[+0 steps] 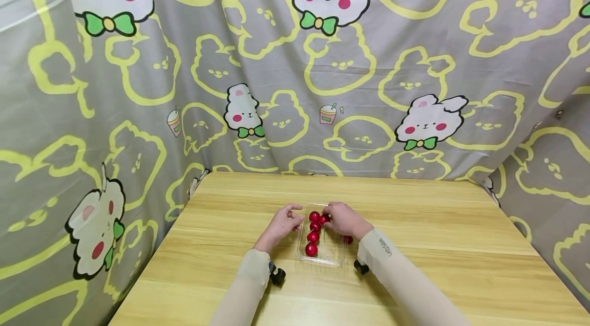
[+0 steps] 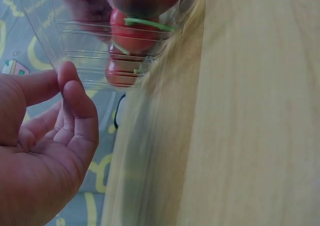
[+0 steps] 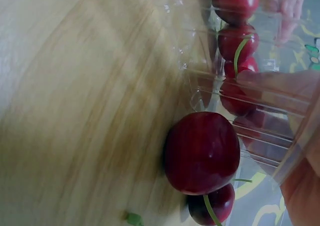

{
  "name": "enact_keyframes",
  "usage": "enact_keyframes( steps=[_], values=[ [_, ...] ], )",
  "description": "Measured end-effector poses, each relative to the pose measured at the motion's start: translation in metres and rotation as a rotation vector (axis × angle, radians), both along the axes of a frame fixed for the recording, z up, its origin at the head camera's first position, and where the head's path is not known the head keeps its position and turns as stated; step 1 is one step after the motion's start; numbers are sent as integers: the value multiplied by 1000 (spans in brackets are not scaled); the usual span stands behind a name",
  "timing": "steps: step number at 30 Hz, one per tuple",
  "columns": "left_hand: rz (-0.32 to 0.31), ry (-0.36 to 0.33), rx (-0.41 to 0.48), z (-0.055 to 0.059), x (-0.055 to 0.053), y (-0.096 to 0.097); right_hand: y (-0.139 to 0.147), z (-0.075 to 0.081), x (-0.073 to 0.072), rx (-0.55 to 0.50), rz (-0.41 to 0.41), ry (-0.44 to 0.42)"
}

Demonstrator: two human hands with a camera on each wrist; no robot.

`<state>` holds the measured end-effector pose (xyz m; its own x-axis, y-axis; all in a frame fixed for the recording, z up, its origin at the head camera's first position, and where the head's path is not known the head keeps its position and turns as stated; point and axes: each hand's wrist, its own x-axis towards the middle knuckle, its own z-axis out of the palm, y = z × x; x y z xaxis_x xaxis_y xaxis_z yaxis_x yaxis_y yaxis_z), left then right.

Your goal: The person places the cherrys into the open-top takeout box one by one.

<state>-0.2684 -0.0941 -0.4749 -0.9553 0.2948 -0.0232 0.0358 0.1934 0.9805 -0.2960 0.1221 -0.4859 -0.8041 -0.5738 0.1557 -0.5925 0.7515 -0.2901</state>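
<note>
A clear plastic box (image 1: 329,259) stands on the table, with several red cherries (image 1: 311,250) in a row along its left side. My left hand (image 1: 283,224) is at the box's left wall; in the left wrist view its thumb and index finger (image 2: 75,93) pinch the edge. Reaching over the far right part of the box, my right hand (image 1: 344,219) holds a cherry (image 1: 324,219) at the row's far end. Through the clear wall, the right wrist view shows a fingertip against that cherry (image 3: 236,96). The right hand's other fingers are partly hidden.
Outside the box, to its right, lie two more cherries, a large dark one (image 3: 202,153) and one behind it (image 3: 212,206), with green stems. A small green bit (image 3: 133,219) is near them. The wooden table (image 1: 221,264) backs onto a patterned curtain (image 1: 286,65).
</note>
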Motion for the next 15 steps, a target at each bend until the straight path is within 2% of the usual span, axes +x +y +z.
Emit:
enact_keyframes(
  steps=[6, 11, 13, 15],
  values=[
    [-1, 3, -7, 0, 0, 0, -2, -1, 0, 2, -13, 4],
    [9, 5, -3, -20, -13, -1, -2, -3, -2, 2, -19, 21],
    [11, 3, 0, -22, -14, -1, -3, -3, -2, 5, -28, 22],
    [4, 2, 1, -13, -9, -1, -3, -3, -3, 7, -38, 28]
  ],
)
